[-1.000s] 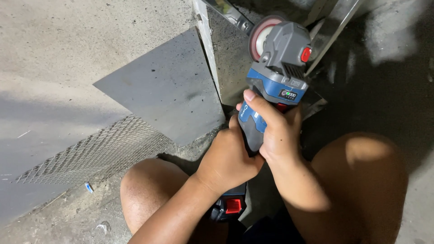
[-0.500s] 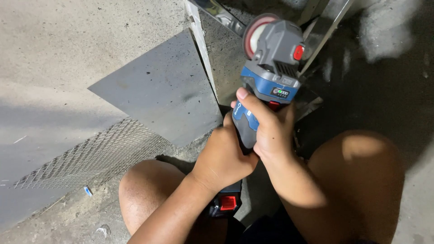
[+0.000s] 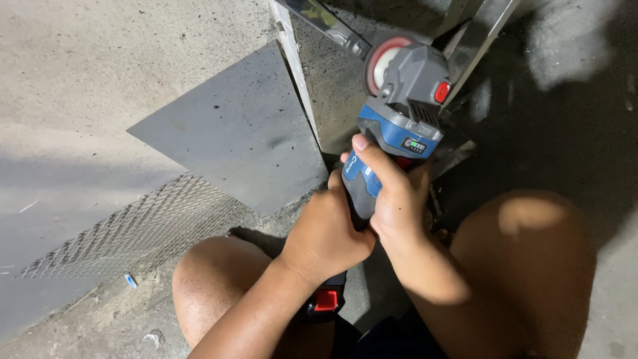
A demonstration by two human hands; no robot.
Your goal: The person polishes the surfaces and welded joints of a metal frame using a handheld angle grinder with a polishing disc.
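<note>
Concrete floor (image 3: 100, 80), grey and dusty, carries a flat metal sheet (image 3: 239, 133) beside a strip of wire mesh (image 3: 139, 233). Both hands, left hand (image 3: 329, 236) and right hand (image 3: 392, 193), clamp together around a blue grinder (image 3: 399, 113), its disc (image 3: 380, 56) at upright metal bars (image 3: 478, 33).

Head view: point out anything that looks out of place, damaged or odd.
Little stands out. Both hands, left and right, grip the blue and grey angle grinder, its disc near the metal frame bars. One small oddity: a tiny blue scrap lies loose on the concrete floor beside the mesh sheet.
</note>
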